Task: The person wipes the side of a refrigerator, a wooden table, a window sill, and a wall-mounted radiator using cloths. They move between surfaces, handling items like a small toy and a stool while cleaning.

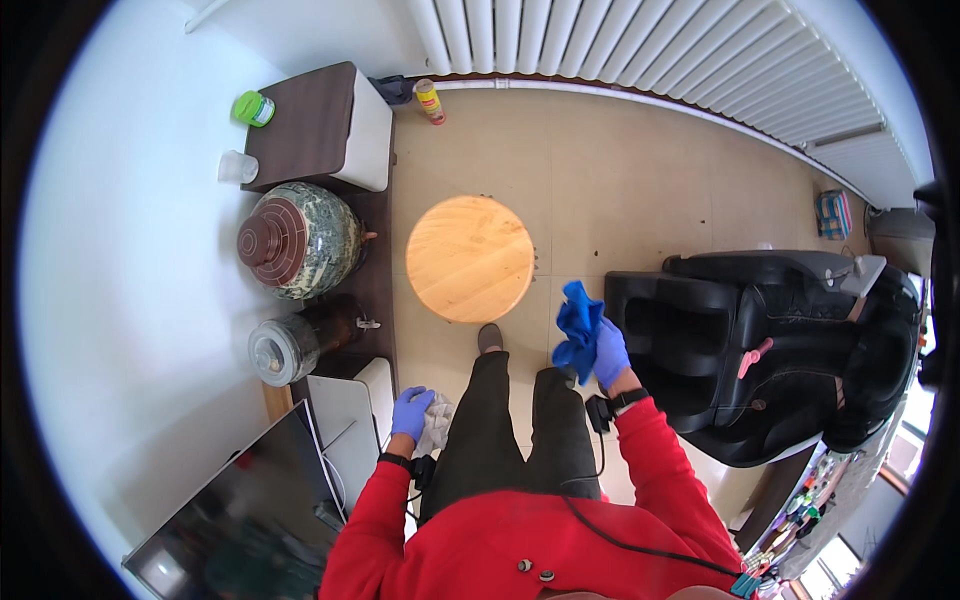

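Observation:
My right hand, in a purple glove, grips a crumpled blue cloth that hangs out past the fingers. Lower on the left, my left hand, gloved the same way, is closed on a whitish cloth bunched beside my thigh. Ahead of my feet stands a round wooden stool with a light, smooth top; neither hand touches it.
Along the left wall a dark low cabinet bears a large patterned jar, a glass jar and a television. A black massage chair stands at right. A yellow can is near the white radiator.

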A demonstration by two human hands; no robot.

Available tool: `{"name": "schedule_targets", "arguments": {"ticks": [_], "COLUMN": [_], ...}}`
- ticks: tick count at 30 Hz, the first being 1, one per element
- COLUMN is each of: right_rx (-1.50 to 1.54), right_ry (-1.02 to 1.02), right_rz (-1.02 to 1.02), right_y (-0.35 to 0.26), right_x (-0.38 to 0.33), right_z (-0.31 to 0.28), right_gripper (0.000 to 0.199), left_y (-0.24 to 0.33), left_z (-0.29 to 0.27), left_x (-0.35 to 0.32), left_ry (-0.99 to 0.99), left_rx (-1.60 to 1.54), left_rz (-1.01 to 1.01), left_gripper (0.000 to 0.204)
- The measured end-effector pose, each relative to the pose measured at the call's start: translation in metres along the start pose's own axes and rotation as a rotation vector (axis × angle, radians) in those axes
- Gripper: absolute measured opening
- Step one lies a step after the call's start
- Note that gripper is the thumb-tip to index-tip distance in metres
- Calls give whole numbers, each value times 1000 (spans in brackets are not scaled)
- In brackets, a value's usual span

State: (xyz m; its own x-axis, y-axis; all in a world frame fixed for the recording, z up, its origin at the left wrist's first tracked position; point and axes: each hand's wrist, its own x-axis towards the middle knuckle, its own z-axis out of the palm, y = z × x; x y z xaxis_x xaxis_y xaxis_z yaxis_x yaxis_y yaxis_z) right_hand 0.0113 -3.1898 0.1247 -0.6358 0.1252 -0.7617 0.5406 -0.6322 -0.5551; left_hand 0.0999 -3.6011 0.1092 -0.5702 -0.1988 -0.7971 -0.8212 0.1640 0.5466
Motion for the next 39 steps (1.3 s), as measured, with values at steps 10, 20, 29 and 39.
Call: {"name": "schedule_targets", "arguments": {"ticks": [10, 20, 29, 39], "right_rx": [-1551, -1742, -1595, -1784], "right_ry": [278, -731, -73, -616], "right_rz": [-847, -1055, -1044, -983], "right_y": [34, 79, 33, 55], "right_x": [165, 95, 189, 122], "right_z": [195, 138, 199, 150], "right_gripper": [17, 21, 31, 28], "left_y": [-47, -31, 2, 36], "left_z": [-10, 39, 67, 52], "left_x": [-43, -53, -32, 41], "left_ry": [243, 300, 264, 207], "left_rx": [-390, -516, -596, -375], "left_rz": [-144, -218, -228, -117], "left_gripper": [29, 26, 34, 45]}}
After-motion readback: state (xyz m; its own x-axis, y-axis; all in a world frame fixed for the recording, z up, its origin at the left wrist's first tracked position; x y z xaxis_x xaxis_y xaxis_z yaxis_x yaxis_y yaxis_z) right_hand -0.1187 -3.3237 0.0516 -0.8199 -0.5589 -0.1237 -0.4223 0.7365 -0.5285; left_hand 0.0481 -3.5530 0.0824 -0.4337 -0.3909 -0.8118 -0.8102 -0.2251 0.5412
